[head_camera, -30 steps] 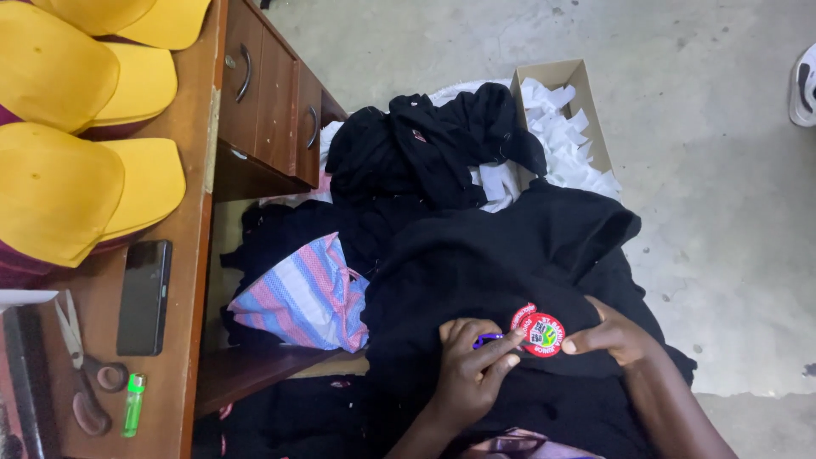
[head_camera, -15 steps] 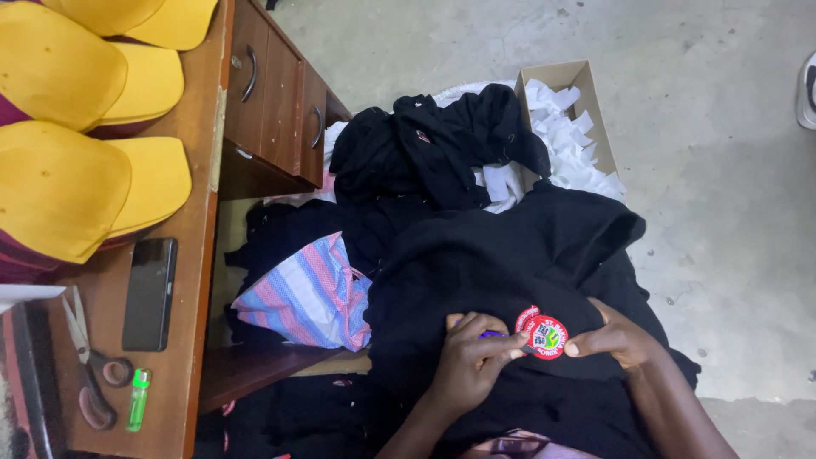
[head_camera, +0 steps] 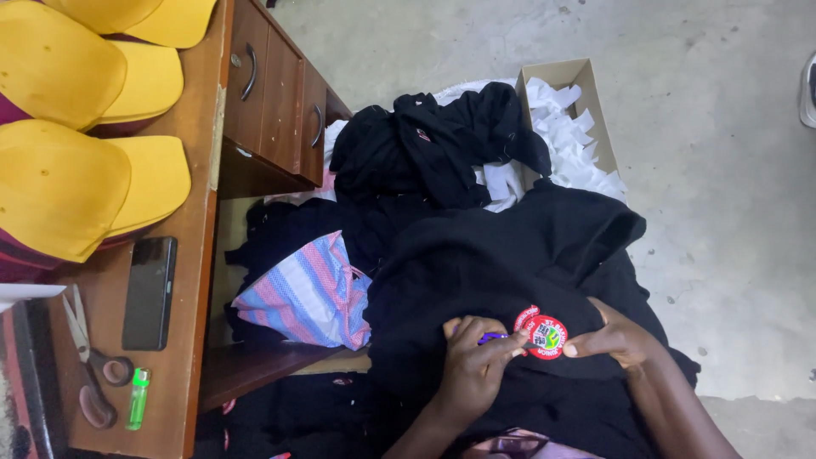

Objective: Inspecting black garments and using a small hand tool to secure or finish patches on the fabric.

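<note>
Bare concrete floor fills the upper frame, and low in the middle the work sits on the person's lap: a black garment with a round red badge lying flat on it, lower centre of the frame. The left hand is pinched at the badge's left edge, fingers closed around something small and purple, too tiny to tell what; the right hand presses fingertips on the badge's right edge, holding it down. By the look of it the badge is placed but its fixing is under way, not finished. More black clothes are heaped just beyond, beside a cardboard box of white scraps. A striped pink and blue bag crowds the left. On the tabletop, left of frame: yellow caps, phone, scissors, green lighter.
</note>
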